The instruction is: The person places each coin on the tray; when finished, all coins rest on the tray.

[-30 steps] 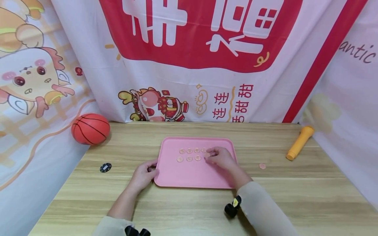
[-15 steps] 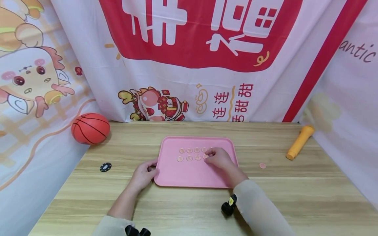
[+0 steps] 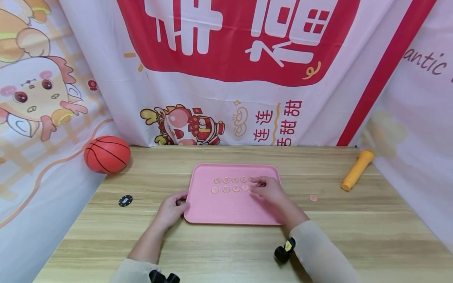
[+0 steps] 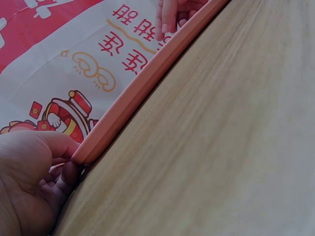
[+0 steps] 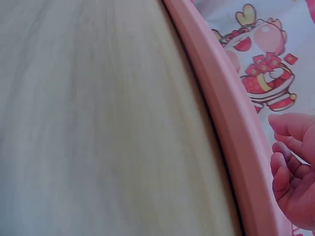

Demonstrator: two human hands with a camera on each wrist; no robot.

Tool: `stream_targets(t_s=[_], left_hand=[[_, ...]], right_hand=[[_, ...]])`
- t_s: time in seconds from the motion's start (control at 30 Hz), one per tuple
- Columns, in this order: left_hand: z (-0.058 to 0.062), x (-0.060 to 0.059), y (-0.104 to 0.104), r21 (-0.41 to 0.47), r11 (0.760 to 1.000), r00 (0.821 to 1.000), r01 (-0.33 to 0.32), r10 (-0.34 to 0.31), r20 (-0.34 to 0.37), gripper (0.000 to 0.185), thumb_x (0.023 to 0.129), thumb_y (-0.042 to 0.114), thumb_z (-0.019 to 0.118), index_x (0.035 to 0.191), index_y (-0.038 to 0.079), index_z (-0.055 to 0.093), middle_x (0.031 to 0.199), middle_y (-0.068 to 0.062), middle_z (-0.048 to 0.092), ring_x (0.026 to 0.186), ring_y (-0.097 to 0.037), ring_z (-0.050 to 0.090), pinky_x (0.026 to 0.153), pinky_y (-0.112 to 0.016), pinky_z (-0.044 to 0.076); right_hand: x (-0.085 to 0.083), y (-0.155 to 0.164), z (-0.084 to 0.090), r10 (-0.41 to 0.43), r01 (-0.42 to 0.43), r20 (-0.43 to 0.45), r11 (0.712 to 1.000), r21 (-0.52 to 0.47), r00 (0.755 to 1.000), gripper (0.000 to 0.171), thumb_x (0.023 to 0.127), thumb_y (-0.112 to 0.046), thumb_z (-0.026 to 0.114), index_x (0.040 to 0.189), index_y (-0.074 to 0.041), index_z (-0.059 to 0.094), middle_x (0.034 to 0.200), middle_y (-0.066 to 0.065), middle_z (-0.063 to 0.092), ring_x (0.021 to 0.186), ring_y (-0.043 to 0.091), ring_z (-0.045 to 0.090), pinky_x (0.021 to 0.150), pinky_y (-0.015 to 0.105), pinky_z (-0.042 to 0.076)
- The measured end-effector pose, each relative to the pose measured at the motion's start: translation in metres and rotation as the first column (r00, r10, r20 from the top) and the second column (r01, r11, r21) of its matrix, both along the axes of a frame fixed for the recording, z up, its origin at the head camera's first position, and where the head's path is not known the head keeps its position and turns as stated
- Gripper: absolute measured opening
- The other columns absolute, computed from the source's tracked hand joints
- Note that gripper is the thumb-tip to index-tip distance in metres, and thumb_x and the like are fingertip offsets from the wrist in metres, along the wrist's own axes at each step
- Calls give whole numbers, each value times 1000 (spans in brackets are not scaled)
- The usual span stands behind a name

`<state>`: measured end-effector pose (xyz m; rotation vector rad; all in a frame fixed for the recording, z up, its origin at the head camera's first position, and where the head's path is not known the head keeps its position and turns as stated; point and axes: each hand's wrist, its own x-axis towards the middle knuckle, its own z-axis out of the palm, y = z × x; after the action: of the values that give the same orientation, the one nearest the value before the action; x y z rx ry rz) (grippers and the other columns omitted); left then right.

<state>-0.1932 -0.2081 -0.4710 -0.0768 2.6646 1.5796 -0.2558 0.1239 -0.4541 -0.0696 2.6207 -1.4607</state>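
The right hand (image 3: 269, 188) has drawn rightward off the coin rows (image 3: 231, 184), fingers curled, seemingly empty; left hand (image 3: 172, 208) grips the pink tray (image 3: 226, 208), lying long-axis left-right mid-table.

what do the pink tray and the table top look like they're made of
The pink tray looks like moulded plastic with a matte finish: one even colour and a rounded raised rim. The table looks like pale wood or wood-look laminate, going by its long grain streaks; which one is unclear.
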Motion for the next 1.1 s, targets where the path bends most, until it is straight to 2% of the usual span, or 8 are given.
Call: stream_targets(t_s=[0.23, 0.43, 0.5, 0.8, 1.1], left_hand=[[0, 0, 0, -3, 1000, 1000, 4, -4, -5, 46, 88, 4, 64, 133, -3, 56, 115, -18, 65, 82, -12, 54, 65, -18, 46], [1, 0, 0, 0, 1000, 1000, 4, -4, -10, 46, 88, 4, 65, 132, -5, 57, 102, -16, 67, 79, -11, 53, 64, -19, 45], [1, 1, 1, 5, 1000, 1000, 3, -3, -15, 46, 87, 3, 65, 132, -6, 57, 98, -15, 67, 78, -10, 53, 64, -18, 46], [0, 0, 0, 1, 1000, 1000, 3, -3, -22, 47, 86, 3, 65, 132, -6, 57, 101, -17, 67, 77, -9, 53, 64, -18, 46], [1, 1, 1, 1, 1000, 1000, 4, -4, -21, 47, 87, 4, 64, 132, -5, 57, 93, -14, 66, 75, -8, 53, 63, -19, 46]], right_hand=[[12, 40, 6, -49, 50, -25, 999, 7, 998, 37, 87, -14, 71, 121, -3, 66, 94, 10, 61, 77, 16, 55, 63, 25, 48], [22, 86, 6, -50, 61, -126, 994, 87, 991, 39, 88, -17, 69, 123, 2, 64, 96, 12, 66, 82, 11, 54, 67, 20, 46], [26, 100, 7, -62, 76, -134, 992, 105, 989, 40, 89, -18, 69, 124, 2, 64, 98, 13, 66, 83, 11, 54, 68, 20, 45], [40, 147, 5, -125, 134, -73, 982, 134, 990, 46, 93, -22, 66, 130, 4, 58, 105, 15, 62, 85, 12, 52, 62, 23, 48], [44, 167, -1, -119, 127, -49, 971, 202, 992, 50, 93, -27, 66, 130, 4, 57, 111, 17, 64, 93, 18, 55, 74, 25, 47]])
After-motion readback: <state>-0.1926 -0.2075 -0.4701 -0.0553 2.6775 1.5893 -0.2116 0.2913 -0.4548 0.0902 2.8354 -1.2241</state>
